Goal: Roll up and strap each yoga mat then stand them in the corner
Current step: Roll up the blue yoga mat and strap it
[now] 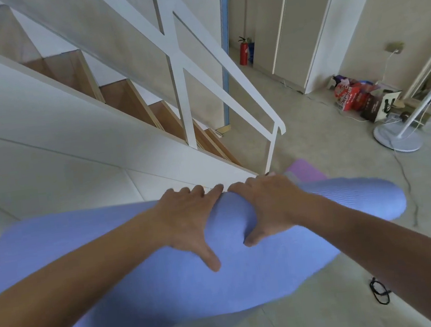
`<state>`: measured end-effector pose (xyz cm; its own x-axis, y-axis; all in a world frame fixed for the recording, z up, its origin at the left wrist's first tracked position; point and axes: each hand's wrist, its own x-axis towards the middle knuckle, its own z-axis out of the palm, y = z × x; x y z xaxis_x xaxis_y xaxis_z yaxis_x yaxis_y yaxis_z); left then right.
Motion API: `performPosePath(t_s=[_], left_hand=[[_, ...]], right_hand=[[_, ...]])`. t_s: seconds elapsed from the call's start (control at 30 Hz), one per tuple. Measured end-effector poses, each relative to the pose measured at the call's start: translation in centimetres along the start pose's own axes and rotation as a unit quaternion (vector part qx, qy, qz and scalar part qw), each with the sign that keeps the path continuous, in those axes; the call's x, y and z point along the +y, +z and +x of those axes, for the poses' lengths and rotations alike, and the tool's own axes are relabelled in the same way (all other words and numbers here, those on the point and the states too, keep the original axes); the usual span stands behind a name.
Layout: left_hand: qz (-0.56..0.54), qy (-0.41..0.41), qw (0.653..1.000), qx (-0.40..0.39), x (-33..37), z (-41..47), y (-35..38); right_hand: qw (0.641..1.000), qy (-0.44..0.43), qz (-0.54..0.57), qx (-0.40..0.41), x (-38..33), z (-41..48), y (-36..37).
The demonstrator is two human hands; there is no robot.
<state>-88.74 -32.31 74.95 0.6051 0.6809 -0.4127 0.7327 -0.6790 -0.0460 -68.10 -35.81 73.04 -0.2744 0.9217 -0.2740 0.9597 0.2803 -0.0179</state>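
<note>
Both hands, the left hand (186, 222) and right hand (272, 205), curl their fingers over the partly rolled blue yoga mat (350, 200) on the floor (314, 128) beside the stairs (117, 94), where even pressure should keep the roll tight.

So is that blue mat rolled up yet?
Partly. The left hand and right hand hold a thick roll of the blue mat; the rest lies flat.
</note>
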Motion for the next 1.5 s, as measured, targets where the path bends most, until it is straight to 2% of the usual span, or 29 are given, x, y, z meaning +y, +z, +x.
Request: performPosePath(t_s=[0.03, 0.1, 0.23, 0.33, 0.4, 0.5, 0.57, 0.63, 0.67, 0.73, 0.8, 0.87, 1.03, 1.13, 1.3, 1.4, 1.5], left_hand=[[0.074, 0.004, 0.996, 0.045, 0.5, -0.2, 0.4], [0.126, -0.007, 0.988, 0.089, 0.8, -0.1, 0.8], [0.056, -0.005, 0.993, 0.108, 0.0, 0.5, 1.2], [-0.079, -0.035, 0.995, 0.045, -1.0, 0.9, 0.3], [-0.188, -0.054, 0.981, -0.012, -1.5, 1.3, -0.2], [-0.278, -0.051, 0.956, -0.072, -1.9, 1.7, -0.3], [-0.297, -0.044, 0.95, -0.09, -1.8, 1.7, -0.5], [-0.283, -0.037, 0.955, -0.083, -1.3, 1.2, -0.8], [-0.234, -0.031, 0.97, -0.065, -0.9, 0.9, -0.8], [-0.047, -0.007, 0.999, 0.0, 0.0, 0.1, -0.4], [0.108, 0.006, 0.991, 0.075, 1.0, -0.5, 0.2], [0.153, 0.001, 0.982, 0.112, 1.2, -0.6, 0.5], [0.13, 0.047, 0.978, 0.158, -0.2, 0.4, 1.7], [0.103, 0.051, 0.987, 0.113, -0.9, 0.9, 1.9], [-0.061, 0.006, 0.998, 0.026, -0.6, 1.5, 0.7], [-0.117, -0.001, 0.993, -0.032, -0.6, 1.8, 0.3], [-0.113, 0.002, 0.993, -0.034, -0.6, 1.9, 0.0]], right_hand=[[0.999, 0.015, 0.034, -0.014, 0.3, 0.2, -0.3], [0.995, 0.029, 0.085, -0.035, 0.9, 0.5, -0.3], [0.994, 0.004, 0.101, -0.03, 1.3, -0.1, 0.2], [0.999, -0.037, -0.025, 0.009, 0.4, -1.4, 1.2], [0.992, -0.048, -0.095, 0.063, -0.5, -1.7, 2.2], [0.98, -0.072, -0.122, 0.137, -0.5, -1.3, 2.7], [0.982, -0.09, -0.108, 0.126, -0.2, -1.1, 2.4], [0.992, -0.072, -0.075, 0.068, 0.1, -0.8, 1.6], [0.996, -0.055, -0.059, 0.041, 0.3, -0.5, 1.1], [1.0, -0.012, 0.005, 0.007, 0.7, -0.1, 0.1], [0.994, 0.022, 0.102, -0.024, 1.5, 0.3, -0.5], [0.984, 0.032, 0.168, -0.053, 2.1, 0.5, -0.6], [0.98, 0.016, 0.186, -0.07, 1.7, -0.1, -0.2], [0.985, 0.009, 0.16, -0.056, 1.0, -1.2, 0.2], [0.998, -0.021, -0.051, 0.008, -1.1, -2.7, 2.1], [0.995, -0.04, -0.073, 0.061, -1.1, -2.6, 2.9], [0.997, -0.04, -0.037, 0.053, -0.5, -1.7, 2.9]])
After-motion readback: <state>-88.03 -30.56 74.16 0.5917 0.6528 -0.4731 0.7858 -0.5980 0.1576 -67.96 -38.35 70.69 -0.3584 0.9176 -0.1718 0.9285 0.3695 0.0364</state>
